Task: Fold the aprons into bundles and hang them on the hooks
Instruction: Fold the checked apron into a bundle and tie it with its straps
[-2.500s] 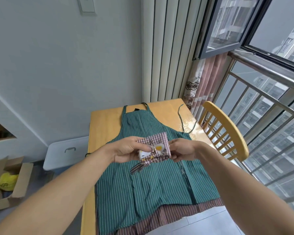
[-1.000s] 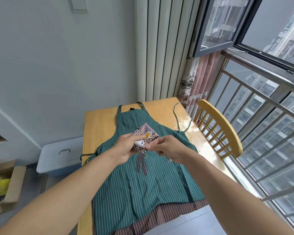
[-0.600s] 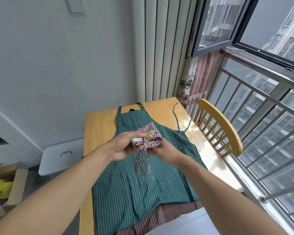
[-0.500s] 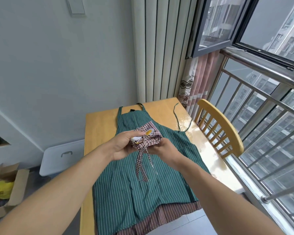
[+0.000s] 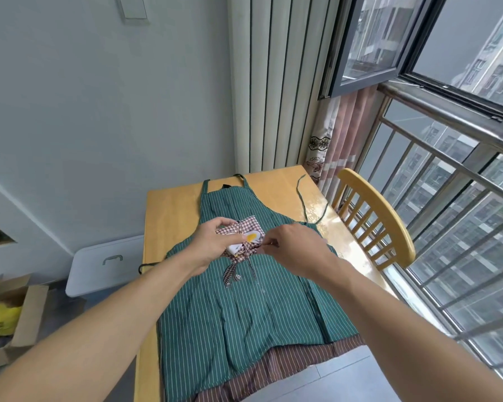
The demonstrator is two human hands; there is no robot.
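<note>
Fingers (image 5: 219,224) of the left hand (image 5: 212,245): curled round the folded checked apron bundle (image 5: 249,230), thumb side toward the camera, holding it from its left edge. Right hand (image 5: 294,248): fingertips pinched together at the bundle's right edge; a thin tie seems caught between them, though what they pinch is too small to say for certain. Bundle: red-and-white check, compact square, with a white patch and a yellow motif showing on top; held just above the chest of the green striped apron (image 5: 244,309), roughly midway across the tabletop (image 5: 172,210). Checked tie ends (image 5: 230,275): hanging loose beneath the bundle, dangling over the green fabric. Green striped apron: spread flat, bib toward the wall, neck loop at the far edge, one waist tie (image 5: 305,204) trailing over the right of the tabletop, the other off the left edge. Brown striped apron (image 5: 273,375): lying beneath the green one, only its hem visible at the near edge. Wooden chair (image 5: 384,219): at the right of the tabletop, beside the window railing (image 5: 447,198). White storage box (image 5: 105,265): on the floor to the left, against the wall. Cardboard box (image 5: 18,314): further left, open, yellow item inside.
</note>
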